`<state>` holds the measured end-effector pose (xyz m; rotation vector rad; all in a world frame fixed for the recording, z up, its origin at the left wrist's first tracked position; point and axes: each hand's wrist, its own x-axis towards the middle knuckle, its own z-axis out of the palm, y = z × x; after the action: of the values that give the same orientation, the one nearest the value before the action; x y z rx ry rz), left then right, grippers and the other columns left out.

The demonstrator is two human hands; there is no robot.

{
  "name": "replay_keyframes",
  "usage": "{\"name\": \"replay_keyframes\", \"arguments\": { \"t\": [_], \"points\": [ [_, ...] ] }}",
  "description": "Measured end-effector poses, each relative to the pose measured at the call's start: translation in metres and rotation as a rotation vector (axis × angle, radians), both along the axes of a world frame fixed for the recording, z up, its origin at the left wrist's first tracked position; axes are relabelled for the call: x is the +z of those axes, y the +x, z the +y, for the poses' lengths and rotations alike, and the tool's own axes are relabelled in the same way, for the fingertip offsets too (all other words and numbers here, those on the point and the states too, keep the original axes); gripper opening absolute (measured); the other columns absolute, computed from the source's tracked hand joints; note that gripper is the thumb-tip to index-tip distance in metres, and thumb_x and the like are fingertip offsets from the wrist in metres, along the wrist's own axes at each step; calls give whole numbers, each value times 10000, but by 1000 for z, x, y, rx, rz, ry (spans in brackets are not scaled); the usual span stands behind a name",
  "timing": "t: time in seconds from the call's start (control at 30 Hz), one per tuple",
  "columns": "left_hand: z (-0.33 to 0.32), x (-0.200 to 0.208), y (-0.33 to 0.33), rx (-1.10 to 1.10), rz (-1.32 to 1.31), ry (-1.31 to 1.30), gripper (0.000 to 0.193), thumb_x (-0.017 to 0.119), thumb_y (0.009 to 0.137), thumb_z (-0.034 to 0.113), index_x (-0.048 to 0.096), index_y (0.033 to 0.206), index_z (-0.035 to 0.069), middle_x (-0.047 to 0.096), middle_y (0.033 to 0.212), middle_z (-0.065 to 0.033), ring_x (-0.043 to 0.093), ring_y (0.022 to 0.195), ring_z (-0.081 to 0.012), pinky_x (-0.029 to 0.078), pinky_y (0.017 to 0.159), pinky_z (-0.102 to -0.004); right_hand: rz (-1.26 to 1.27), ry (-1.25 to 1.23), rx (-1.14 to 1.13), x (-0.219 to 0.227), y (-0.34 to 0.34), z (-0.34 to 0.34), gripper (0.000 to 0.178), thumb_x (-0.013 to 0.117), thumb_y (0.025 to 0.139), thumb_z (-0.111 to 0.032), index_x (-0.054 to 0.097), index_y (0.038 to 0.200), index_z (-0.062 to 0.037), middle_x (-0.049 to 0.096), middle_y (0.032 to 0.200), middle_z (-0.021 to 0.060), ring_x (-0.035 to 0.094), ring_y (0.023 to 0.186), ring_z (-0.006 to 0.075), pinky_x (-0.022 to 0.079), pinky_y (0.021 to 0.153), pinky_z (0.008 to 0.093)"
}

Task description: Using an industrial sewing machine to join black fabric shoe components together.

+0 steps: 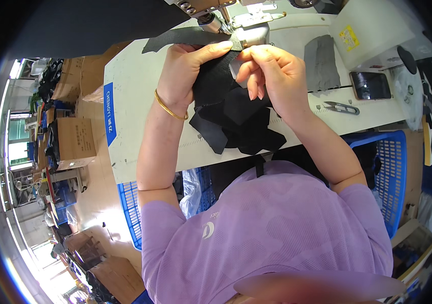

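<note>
Under the lit needle area of a sewing machine (226, 23) lies a black fabric piece (216, 76), with one strip of it reaching out to the left. My left hand (181, 71) grips this fabric at its left side, thumb on top and fingers folded beneath. At the right edge, close to the presser foot, my right hand (279, 73) pinches the fabric between thumb and forefinger; its other fingers curl loosely. Several cut black pieces (239, 119) lie in a heap below my hands, partly over the table's front edge. The exact stitching point is hard to make out.
The white sewing table (130, 111) carries grey fabric strips (322, 63), thread snips (342, 108), a phone (371, 85) and a translucent bin (378, 30) at right. Blue baskets (396, 177) stand below on both sides. Cardboard boxes (75, 139) are on the floor at left.
</note>
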<state>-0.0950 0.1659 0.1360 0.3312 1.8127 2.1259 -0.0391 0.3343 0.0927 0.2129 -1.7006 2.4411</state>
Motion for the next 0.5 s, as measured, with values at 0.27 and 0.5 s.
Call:
{"name": "replay_keyframes", "arguments": {
  "t": [0.27, 0.5],
  "points": [
    [-2, 2, 0, -23, 1, 25, 125, 702, 840, 24, 689, 958, -14, 700, 863, -64, 647, 717, -103, 527, 648, -230, 4, 74, 29, 8, 1, -5, 249, 557, 952, -183, 667, 809, -11, 669, 670, 49, 549, 450, 63, 353, 392, 189],
    [-6, 2, -8, -58, -10, 39, 122, 701, 837, 18, 689, 955, -10, 699, 852, -74, 662, 704, -123, 532, 633, -231, -8, -12, 7, 6, 2, -15, 237, 548, 967, -160, 657, 835, 2, 666, 675, 56, 545, 439, 67, 361, 382, 185]
  ]
}}
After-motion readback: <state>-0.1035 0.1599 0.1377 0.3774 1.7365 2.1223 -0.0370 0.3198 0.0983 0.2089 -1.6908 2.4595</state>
